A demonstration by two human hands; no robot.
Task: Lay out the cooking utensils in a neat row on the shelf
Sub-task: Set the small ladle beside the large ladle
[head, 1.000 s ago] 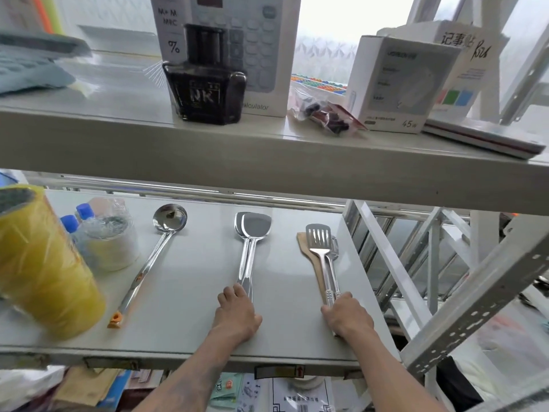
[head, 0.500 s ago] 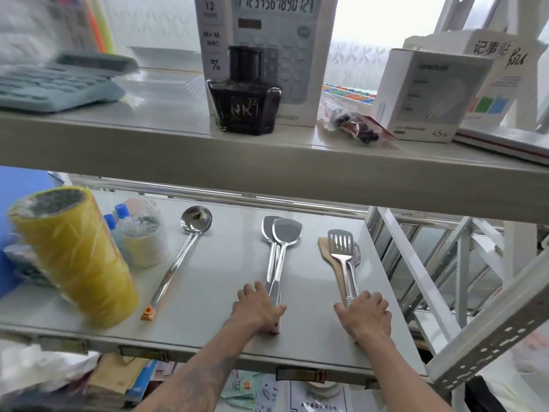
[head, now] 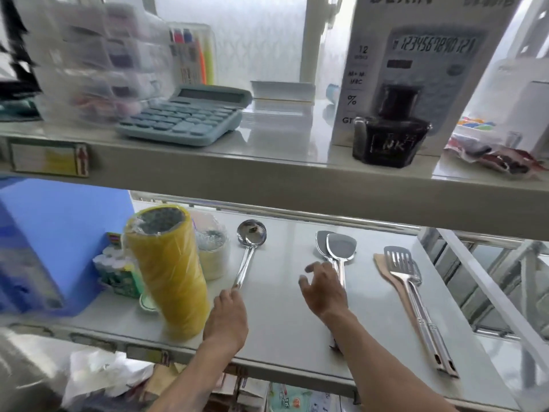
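- My left hand (head: 227, 318) is closed over the ladle (head: 250, 248) handle; my right hand (head: 322, 288) hovers open above the paired spatulas (head: 338, 248).
- I'd swing the handle parallel to those spatulas, clear of the yellow roll (head: 167, 272).

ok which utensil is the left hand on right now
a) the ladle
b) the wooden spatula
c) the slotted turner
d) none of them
a: the left hand covers the lower handle of the ladle, beside the yellow roll; the slotted turner lies untouched at far right.
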